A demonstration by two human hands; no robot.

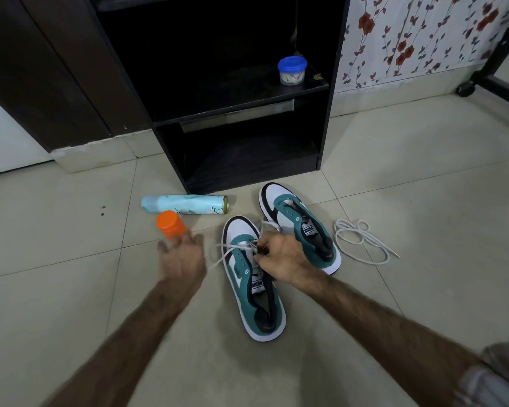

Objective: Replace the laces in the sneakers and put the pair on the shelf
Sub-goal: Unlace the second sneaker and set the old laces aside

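Lacing is under way on the nearer sneaker (252, 277): the right hand (279, 257) pinches the white lace (225, 254) at the lowest eyelets, while the left hand (181, 257), blurred, hovers with fingers spread, holding nothing. Next it probably needs to catch the loose end trailing left. Beyond, the second sneaker (299, 227) stands unlaced, a spare lace (362, 240) coiled beside it, and the black shelf (241, 110) waits behind.

Our left hand (181, 257) is motion-blurred, so we cannot tell its finger pose. Our right hand (279, 259) hides the near sneaker (254, 289)'s eyelets. The shelf (235, 92) top is cut off.
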